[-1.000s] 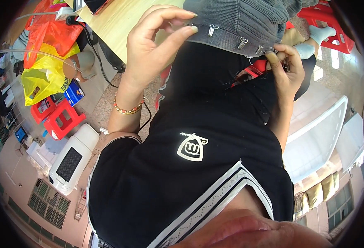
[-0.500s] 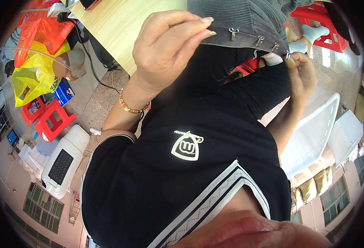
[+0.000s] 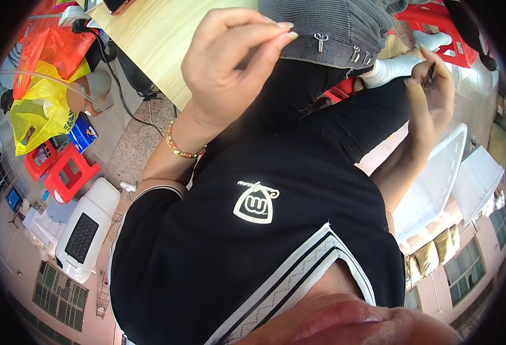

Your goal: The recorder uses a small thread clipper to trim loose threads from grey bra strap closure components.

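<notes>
Right fingers [image 3: 418, 106] have left grey fabric [image 3: 345, 26]; yellow bag [image 3: 46, 112] hides its contents.

I've got the pale wooden bench [image 3: 155, 52] ahead of the left hand [image 3: 230, 72]. Grey ribbed cloth [image 3: 299, 29] overlaps it between the hands; how much rests there, I can't tell. A dark device [image 3: 115, 4] sits beyond the left hand. Below, I see speckled floor [image 3: 129, 149], a red stool [image 3: 63, 191] standing on it left of that hand.
</notes>
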`<state>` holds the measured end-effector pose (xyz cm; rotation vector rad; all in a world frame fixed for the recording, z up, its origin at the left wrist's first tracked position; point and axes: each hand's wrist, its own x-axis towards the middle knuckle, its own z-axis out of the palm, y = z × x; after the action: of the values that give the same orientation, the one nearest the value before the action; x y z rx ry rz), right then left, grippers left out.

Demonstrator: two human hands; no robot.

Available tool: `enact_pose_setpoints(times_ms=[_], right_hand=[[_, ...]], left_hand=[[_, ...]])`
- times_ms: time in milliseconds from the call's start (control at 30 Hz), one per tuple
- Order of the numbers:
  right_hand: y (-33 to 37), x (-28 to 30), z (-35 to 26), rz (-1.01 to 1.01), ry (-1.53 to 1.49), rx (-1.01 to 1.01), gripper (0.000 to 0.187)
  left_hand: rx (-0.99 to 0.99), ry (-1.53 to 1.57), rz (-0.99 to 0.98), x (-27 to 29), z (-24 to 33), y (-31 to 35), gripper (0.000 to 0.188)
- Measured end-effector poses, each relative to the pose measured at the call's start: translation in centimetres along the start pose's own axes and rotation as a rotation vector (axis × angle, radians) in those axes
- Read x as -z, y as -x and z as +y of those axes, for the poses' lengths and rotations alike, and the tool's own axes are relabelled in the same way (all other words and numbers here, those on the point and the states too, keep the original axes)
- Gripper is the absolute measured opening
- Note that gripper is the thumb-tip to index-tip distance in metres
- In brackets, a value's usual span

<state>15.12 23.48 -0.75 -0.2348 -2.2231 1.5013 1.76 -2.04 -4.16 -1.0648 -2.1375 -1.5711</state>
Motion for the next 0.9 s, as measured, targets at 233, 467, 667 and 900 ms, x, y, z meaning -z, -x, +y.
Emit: enact_pose_setpoints(times_ms=[233,467,667,900], right_hand=[[-3.0,-3.2,-5.8,-0.346,0.391,0.226,0.035],[-4.8,-5.0,-6.4,-0.438,0.496,0.328,0.037],[-4.4,-4.5,-6.0,-0.351,0.515,0.19,0.036],[-3.9,-5.2,-6.2,-0.308,0.479,0.245,0.036]], left_hand=[[0.436,0.592,-0.031,0.9,-1.2,0.7,0.011],[0.264,0.387,-0.069,1.2,-1.0,0.4,0.018],[-0.073,-0.067,-0.061,0.6,-0.3,-0.1,0.029],[-0.045,-0.034,-0.034,0.4,0.1,-0.4,0.017]])
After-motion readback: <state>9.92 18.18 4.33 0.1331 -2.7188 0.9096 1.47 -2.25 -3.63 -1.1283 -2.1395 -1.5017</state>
